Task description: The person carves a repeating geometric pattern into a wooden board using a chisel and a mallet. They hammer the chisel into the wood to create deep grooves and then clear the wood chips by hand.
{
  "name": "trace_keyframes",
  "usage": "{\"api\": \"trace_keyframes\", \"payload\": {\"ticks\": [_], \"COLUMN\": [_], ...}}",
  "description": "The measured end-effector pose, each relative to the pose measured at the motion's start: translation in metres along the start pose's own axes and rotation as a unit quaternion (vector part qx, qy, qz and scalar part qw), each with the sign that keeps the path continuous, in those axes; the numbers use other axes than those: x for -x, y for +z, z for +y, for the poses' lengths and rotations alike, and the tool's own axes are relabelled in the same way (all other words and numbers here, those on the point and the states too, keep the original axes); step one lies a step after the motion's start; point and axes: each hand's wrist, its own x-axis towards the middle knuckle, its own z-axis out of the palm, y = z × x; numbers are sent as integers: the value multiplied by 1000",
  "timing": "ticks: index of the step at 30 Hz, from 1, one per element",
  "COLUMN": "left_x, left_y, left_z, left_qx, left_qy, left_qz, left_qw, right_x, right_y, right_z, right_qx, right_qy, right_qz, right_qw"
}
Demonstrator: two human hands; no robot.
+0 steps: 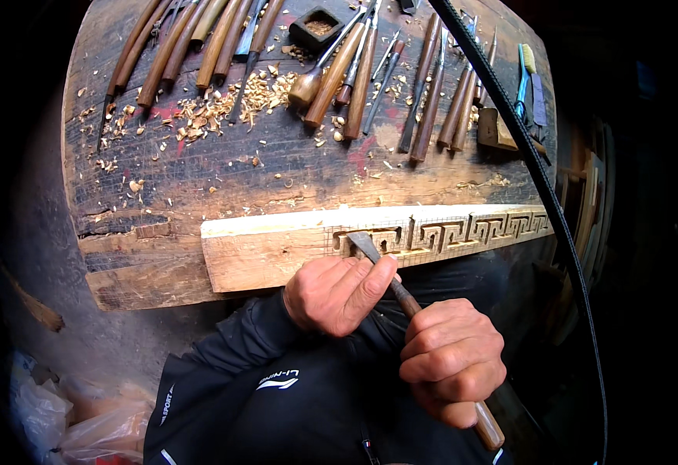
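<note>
A long pale board [269, 256] lies along the bench's near edge, its right half carved with a stepped key pattern over a pencil grid. A wide flat chisel [403, 295] rests its blade in a recess near the middle of the carving. My left hand [331, 294] is closed at the chisel's shaft, just behind the blade, against the board's front. My right hand [451, 360] is wrapped round the wooden handle, whose end sticks out below it.
Rows of chisels and gouges [168, 54] lie on the worn bench [145, 186] among shavings [215, 105]. A dark square box [305, 32], a brush [526, 66] and a small block [495, 130] are there too. A black cord [536, 155] crosses the view at right. Plastic bags [75, 418] sit lower left.
</note>
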Motion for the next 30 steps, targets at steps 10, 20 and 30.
{"api": "trace_keyframes", "payload": {"ticks": [10, 20, 30], "left_x": [2, 3, 0], "left_y": [-1, -3, -3], "left_z": [0, -1, 0], "left_qx": [10, 8, 15], "left_qy": [-17, -20, -21], "left_qz": [-1, 6, 7], "left_qw": [1000, 1000, 1000], "right_x": [-4, -9, -2], "right_y": [2, 8, 20], "right_z": [2, 4, 3], "right_qx": [5, 19, 52], "right_qy": [17, 19, 7], "right_qz": [-12, -26, 42], "right_qw": [1000, 999, 998]}}
